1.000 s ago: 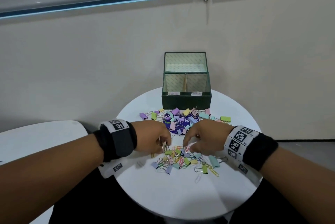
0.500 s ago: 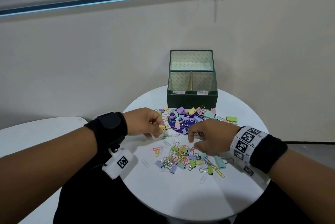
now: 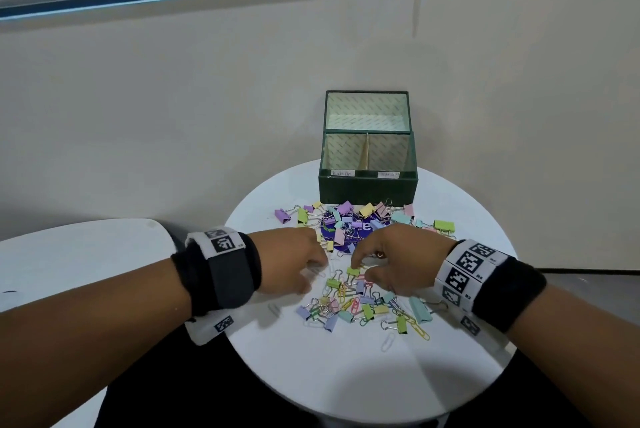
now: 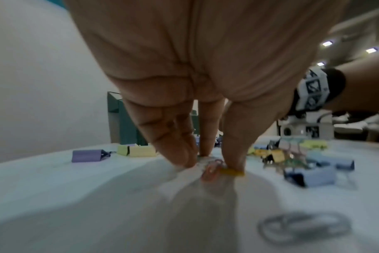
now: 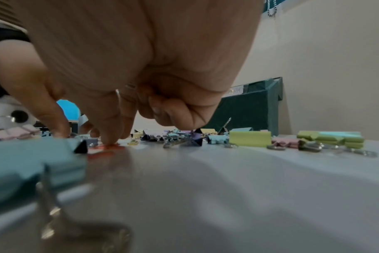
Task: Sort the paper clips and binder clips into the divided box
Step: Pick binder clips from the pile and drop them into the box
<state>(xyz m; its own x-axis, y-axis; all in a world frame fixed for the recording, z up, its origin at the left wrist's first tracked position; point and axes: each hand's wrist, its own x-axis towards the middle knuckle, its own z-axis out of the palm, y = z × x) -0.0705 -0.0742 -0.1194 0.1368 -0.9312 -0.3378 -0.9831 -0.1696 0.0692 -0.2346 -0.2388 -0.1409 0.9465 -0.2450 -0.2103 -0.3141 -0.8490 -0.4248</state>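
Note:
Pastel binder clips and coloured paper clips (image 3: 360,303) lie heaped on the round white table (image 3: 346,375). More binder clips (image 3: 346,216) lie in front of the green divided box (image 3: 367,186), whose lid stands up. My left hand (image 3: 317,271) points down at the near heap's left edge. Its thumb and fingertips (image 4: 234,160) touch down around a pink paper clip (image 4: 211,169) and on a yellow paper clip (image 4: 231,172). My right hand (image 3: 362,270) hovers beside a green binder clip (image 3: 353,271). Its forefinger presses a red paper clip (image 5: 104,147), the thumb apart, the outer fingers curled.
Both box compartments look empty, with two small white labels on the front rim. A purple card (image 3: 362,229) lies under the far clips. A large teal binder clip (image 3: 420,310) sits by my right wrist. A second white table (image 3: 69,261) stands to the left.
My left hand, raised near the purple card with a yellowish clip half a second ago, has come back down to the near heap. My right hand has barely shifted.

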